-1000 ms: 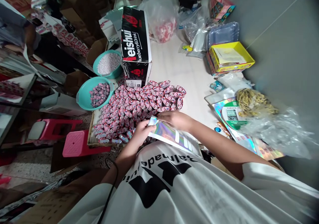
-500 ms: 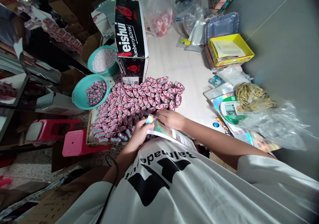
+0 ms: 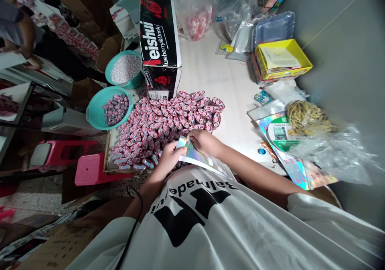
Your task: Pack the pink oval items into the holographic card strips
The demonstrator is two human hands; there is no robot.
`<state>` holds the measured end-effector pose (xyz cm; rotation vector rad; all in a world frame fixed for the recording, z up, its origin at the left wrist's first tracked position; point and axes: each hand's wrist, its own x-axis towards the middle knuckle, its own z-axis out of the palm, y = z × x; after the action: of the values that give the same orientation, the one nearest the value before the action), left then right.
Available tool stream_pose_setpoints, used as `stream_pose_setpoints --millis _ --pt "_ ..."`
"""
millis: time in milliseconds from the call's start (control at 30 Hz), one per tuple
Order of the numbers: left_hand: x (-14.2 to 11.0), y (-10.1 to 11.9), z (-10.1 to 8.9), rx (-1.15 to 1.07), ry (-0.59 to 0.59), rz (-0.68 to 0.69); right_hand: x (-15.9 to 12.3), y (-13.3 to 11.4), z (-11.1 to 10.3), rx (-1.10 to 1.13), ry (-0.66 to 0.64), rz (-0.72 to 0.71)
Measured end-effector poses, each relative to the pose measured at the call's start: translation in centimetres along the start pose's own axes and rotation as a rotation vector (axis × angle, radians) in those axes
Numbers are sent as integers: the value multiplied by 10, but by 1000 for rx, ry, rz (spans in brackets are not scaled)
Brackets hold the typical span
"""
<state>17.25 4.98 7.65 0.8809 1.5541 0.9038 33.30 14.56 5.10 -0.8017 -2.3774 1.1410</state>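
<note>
Close to my body, a shiny rainbow-foil sheet (image 3: 195, 154) with a white border is tilted over the table's near edge. My left hand (image 3: 170, 156) grips its left end between thumb and fingers. My right hand (image 3: 205, 142) is closed in a pinch at the sheet's upper edge; whatever tiny piece is in its fingertips is too small to make out. Just beyond both hands stand many small oval pink-and-red pieces (image 3: 165, 119), packed in tight rows.
A black drink carton (image 3: 161, 33) stands behind the rows. Two teal basins, one with white beads (image 3: 124, 69), one with pink-and-dark pieces (image 3: 116, 109), are at left. A yellow box (image 3: 305, 67), cord bundle (image 3: 306, 117) and plastic bags lie right. Another person's arm (image 3: 27, 33) shows far left.
My right hand's fingers have drawn up into a tighter pinch at the sheet's upper edge. The left hand keeps its grip. The view has shifted slightly.
</note>
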Motion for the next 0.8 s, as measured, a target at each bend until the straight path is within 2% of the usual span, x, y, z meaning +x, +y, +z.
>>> stream_pose_setpoints --millis 67,133,267,400,467,567,633,700,800 --pt "-1 5 0 -1 -8 -13 -5 -4 -2 126 64 51" --pt "-1 7 -1 -12 -18 -30 -12 -6 -5 228 114 42" --pt "2 6 0 26 -61 -39 -20 -3 -17 246 93 -47" --pt "4 9 4 129 -97 2 -15 0 -30 123 21 -96" --pt "3 13 6 166 -95 19 -12 -2 -33 -13 -29 -123" --pt "2 19 8 192 -80 37 -11 -10 -28 -270 -49 -100" --pt "0 20 8 189 -74 48 -12 -14 -20 -333 -22 -45" --pt "-2 18 8 188 -70 50 -14 -16 -12 -249 23 20" --pt "-5 12 6 215 -73 74 -14 -15 -4 5 79 126"
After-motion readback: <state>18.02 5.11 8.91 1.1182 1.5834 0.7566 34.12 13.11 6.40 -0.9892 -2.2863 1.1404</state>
